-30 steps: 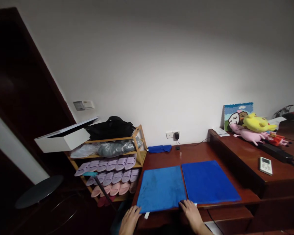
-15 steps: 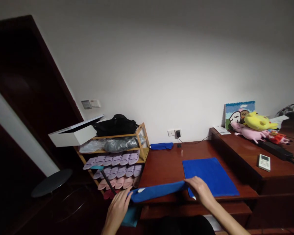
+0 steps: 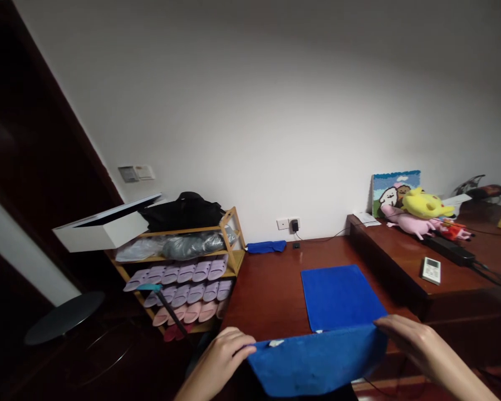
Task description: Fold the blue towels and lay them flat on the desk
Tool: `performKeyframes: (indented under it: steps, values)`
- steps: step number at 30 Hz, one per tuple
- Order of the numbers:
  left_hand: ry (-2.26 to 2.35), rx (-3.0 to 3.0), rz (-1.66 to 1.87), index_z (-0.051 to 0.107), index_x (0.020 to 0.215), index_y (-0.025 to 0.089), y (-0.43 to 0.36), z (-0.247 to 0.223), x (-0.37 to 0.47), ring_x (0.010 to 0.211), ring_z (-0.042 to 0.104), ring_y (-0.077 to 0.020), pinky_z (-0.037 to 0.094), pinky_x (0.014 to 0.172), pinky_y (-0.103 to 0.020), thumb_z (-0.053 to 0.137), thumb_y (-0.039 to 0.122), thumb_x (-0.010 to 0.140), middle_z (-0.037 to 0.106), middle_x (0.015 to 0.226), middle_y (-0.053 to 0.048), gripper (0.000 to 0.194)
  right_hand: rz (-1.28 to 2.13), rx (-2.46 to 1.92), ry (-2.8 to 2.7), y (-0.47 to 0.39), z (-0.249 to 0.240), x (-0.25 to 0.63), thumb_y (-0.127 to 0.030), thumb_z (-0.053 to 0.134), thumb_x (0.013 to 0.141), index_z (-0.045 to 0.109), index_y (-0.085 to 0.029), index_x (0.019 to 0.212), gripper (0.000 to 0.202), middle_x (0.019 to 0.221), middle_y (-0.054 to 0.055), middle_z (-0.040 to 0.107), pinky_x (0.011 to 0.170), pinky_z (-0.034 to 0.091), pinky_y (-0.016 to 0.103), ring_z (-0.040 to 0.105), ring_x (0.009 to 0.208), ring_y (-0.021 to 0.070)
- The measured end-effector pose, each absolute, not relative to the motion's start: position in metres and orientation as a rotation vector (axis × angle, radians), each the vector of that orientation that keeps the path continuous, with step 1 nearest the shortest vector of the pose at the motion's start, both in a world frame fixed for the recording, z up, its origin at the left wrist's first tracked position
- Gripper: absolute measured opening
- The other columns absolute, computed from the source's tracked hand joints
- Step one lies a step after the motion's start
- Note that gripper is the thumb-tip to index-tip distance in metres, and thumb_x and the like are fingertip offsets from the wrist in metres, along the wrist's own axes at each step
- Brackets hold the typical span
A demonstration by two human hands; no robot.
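Observation:
A blue cloth (image 3: 317,362) is stretched between my two hands at the table's front edge, with a small white tag near its upper left. My left hand (image 3: 229,353) pinches its upper left corner. The upper right corner is held by my right hand (image 3: 409,334), fingers pressed together. Behind it, a second blue cloth (image 3: 342,298) lies flat on the reddish-brown table (image 3: 267,289); its front edge meets the held cloth in view. Against the wall lies a narrow folded blue cloth (image 3: 266,247).
A slipper rack (image 3: 234,223) stands left of the table, bearing a black bag (image 3: 183,213) and a white box (image 3: 104,231). On the raised surface at right are plush toys (image 3: 426,203), a remote (image 3: 431,270) and a black power strip (image 3: 448,250). A round stool (image 3: 64,317) stands far left.
The held cloth has moved right and lower and now hangs open, showing more of its face. Both hands have shifted right and stand farther apart. The view has turned slightly right.

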State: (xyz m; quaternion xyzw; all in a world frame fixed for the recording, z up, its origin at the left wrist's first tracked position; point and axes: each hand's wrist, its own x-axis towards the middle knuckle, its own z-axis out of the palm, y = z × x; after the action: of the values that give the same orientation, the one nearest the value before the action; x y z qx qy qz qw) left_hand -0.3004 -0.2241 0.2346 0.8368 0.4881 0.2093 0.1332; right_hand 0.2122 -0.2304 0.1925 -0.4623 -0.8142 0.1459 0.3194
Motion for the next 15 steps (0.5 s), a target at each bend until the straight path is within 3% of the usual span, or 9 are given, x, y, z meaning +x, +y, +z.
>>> performKeyframes:
  steps: [8, 12, 15]
  values:
    - [1.260, 2.423, 0.641, 0.077, 0.102, 0.030, -0.153, 0.250, -0.229, 0.094, 0.068, -0.0194, 0.050, 0.089, -0.029, 0.052, 0.048, 0.102, 0.079, 0.102, 0.002, 0.031, 0.337, -1.371, -2.017, -0.191, 0.208, 0.262, -0.044, 0.053, 0.097, 0.076, -0.029, 0.110, 0.030, 0.110, 0.007, 0.078, 0.082, 0.062, 0.035, 0.075, 0.095, 0.0255]
    - [1.168, 2.418, 0.696, 0.077, 0.098, 0.022, -0.082, 0.266, -0.190, 0.081, 0.069, -0.0177, 0.050, 0.076, -0.025, 0.050, 0.049, 0.102, 0.078, 0.091, -0.001, 0.039, 0.227, -1.422, -2.044, -0.120, 0.233, 0.277, -0.039, 0.047, 0.098, 0.075, -0.025, 0.102, 0.031, 0.099, 0.007, 0.079, 0.079, 0.059, 0.032, 0.075, 0.088, 0.0232]
    - [1.245, 2.453, 0.844, 0.077, 0.096, 0.021, -0.033, 0.275, -0.166, 0.081, 0.070, -0.0182, 0.050, 0.076, -0.026, 0.052, 0.048, 0.101, 0.079, 0.091, -0.002, 0.037, 0.061, -1.434, -2.029, -0.066, 0.248, 0.291, -0.033, 0.046, 0.097, 0.074, -0.021, 0.105, 0.032, 0.102, 0.008, 0.079, 0.083, 0.057, 0.032, 0.074, 0.092, 0.0232]
